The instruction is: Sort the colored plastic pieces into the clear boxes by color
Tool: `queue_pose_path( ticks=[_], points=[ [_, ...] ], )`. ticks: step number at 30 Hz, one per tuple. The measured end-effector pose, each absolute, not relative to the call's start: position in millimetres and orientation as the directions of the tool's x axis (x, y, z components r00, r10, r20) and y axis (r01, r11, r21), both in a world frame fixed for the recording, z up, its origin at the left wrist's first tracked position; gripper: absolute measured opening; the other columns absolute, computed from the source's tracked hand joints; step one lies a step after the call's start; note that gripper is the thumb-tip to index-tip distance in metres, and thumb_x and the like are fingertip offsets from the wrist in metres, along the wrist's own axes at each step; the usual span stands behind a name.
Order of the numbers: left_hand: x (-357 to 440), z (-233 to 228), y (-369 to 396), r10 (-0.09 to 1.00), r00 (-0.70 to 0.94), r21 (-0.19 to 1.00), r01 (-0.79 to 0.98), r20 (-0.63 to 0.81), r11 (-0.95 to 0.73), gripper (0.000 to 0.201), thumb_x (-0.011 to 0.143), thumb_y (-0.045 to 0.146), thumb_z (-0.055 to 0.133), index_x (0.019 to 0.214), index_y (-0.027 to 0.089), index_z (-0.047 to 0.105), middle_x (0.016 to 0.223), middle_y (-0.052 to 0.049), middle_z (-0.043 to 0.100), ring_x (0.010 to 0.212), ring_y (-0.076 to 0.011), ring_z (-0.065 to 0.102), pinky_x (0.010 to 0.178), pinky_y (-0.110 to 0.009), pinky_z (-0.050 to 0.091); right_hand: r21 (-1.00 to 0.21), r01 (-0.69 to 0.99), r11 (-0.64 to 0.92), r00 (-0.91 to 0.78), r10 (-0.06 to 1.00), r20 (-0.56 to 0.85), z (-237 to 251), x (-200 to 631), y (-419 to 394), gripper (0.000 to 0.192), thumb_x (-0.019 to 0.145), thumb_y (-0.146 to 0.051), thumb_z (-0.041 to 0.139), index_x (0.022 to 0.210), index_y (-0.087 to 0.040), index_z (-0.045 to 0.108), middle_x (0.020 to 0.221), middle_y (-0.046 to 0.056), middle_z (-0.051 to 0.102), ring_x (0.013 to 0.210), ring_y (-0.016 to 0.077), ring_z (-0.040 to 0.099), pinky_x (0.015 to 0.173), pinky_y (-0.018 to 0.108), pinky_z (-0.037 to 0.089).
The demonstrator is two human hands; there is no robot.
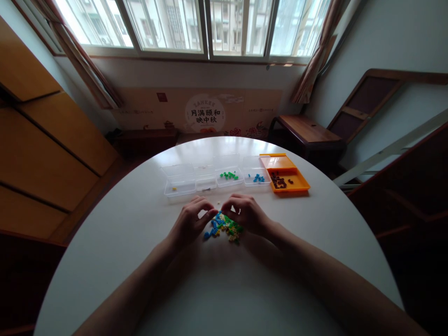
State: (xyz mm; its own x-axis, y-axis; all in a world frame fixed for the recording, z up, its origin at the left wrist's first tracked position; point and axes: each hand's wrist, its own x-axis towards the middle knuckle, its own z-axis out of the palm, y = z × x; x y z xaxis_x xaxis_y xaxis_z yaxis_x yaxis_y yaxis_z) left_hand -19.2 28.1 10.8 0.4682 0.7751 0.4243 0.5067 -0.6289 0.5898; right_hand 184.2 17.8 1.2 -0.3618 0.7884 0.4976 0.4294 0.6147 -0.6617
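Plastic bits in blue, green and yellow make a small loose pile of bricks (224, 227) at the middle of the bench, and both hands curl over its far edge. The left hand (191, 221) has its fingers (209, 213) bent narrow, thumb near forefinger, tips touching the pile; whether they pinch a piece I cannot tell. The right hand (247, 213) mirrors it, fingers curled down onto the pile, grip hidden. One tiny pale piece (219, 202) lies just beyond, between the hands. Farther off, four clear rectangular trays (217, 176) stand in a row, lids open; one holds green pieces, one blue. To their right sits one glossy orange tray (286, 173) with dark pieces. The round bench (140, 219) is smooth and white.
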Motion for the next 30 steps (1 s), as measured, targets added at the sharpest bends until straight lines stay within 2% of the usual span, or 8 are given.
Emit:
queue_pose_path(
  ticks=[3,5,8,11,16,21,30],
  points=[
    [-20.5,9.7,29.3,0.784,0.450,0.560,0.550,0.427,-0.620,0.024,0.089,0.034,0.053,0.074,0.017,0.060,0.074,-0.003,0.061,0.075,-0.0163,0.055,0.070,-0.028,0.045,-0.643,0.527,0.556,-0.264,0.826,0.498,0.8,197.0,28.9,0.008,0.082,-0.020,0.061,0.078,-0.018,0.068,0.075,0.000,0.064,0.060,0.0100,0.053,0.061,0.023,0.043],
    [-20.8,8.3,29.6,0.779,0.463,0.542,0.561,0.422,-0.626,0.022,0.089,0.032,0.053,0.075,0.017,0.061,0.076,-0.003,0.062,0.077,-0.0170,0.055,0.072,-0.030,0.045,-0.624,0.611,0.487,-0.134,0.841,0.525,0.5,210.8,40.2,0.009,0.082,-0.021,0.061,0.078,-0.018,0.068,0.074,0.001,0.064,0.059,0.0110,0.052,0.063,0.024,0.043],
    [-20.7,6.0,29.5,0.770,0.477,0.525,0.564,0.423,-0.638,0.020,0.089,0.030,0.053,0.077,0.017,0.062,0.078,-0.004,0.063,0.079,-0.0174,0.055,0.073,-0.030,0.045,-0.629,0.705,0.328,0.141,0.804,0.578,-1.3,234.8,57.9,0.012,0.081,-0.025,0.061,0.080,-0.017,0.070,0.076,0.003,0.066,0.060,0.0136,0.053,0.065,0.027,0.044],
    [-21.0,5.0,29.8,0.767,0.472,0.501,0.582,0.435,-0.641,0.019,0.089,0.028,0.052,0.077,0.017,0.062,0.078,-0.003,0.063,0.080,-0.0175,0.055,0.075,-0.031,0.045,-0.638,0.738,0.219,0.265,0.776,0.572,-5.1,254.1,69.5,0.020,0.083,-0.028,0.057,0.087,-0.016,0.072,0.078,0.005,0.068,0.063,0.0160,0.055,0.066,0.029,0.044],
    [-24.4,3.6,33.0,0.779,0.441,0.466,0.629,0.445,-0.622,0.014,0.086,0.021,0.051,0.083,0.018,0.065,0.082,-0.004,0.065,0.084,-0.0191,0.055,0.078,-0.033,0.046,-0.663,0.728,0.176,0.303,0.784,0.542,-11.9,261.5,71.8,0.024,0.082,-0.030,0.054,0.088,-0.016,0.073,0.079,0.006,0.069,0.061,0.0162,0.056,0.065,0.029,0.045],
    [-27.1,0.4,34.7,0.791,0.471,0.438,0.661,0.391,-0.610,0.019,0.082,0.016,0.053,0.092,0.019,0.069,0.093,-0.005,0.066,0.092,-0.0211,0.054,0.085,-0.038,0.047,-0.654,0.724,0.220,0.264,0.788,0.557,-12.5,249.0,64.2,0.021,0.081,-0.028,0.055,0.083,-0.017,0.072,0.078,0.005,0.069,0.060,0.0155,0.055,0.066,0.029,0.046],
    [-26.4,4.2,32.0,0.788,0.511,0.425,0.663,0.344,-0.616,0.014,0.080,0.017,0.054,0.079,0.020,0.068,0.089,-0.004,0.065,0.090,-0.0205,0.054,0.086,-0.037,0.044,-0.648,0.708,0.281,0.190,0.808,0.558,-12.3,235.6,55.5,0.019,0.081,-0.025,0.055,0.083,-0.018,0.072,0.076,0.004,0.068,0.057,0.0142,0.052,0.064,0.028,0.045]
  ],
)
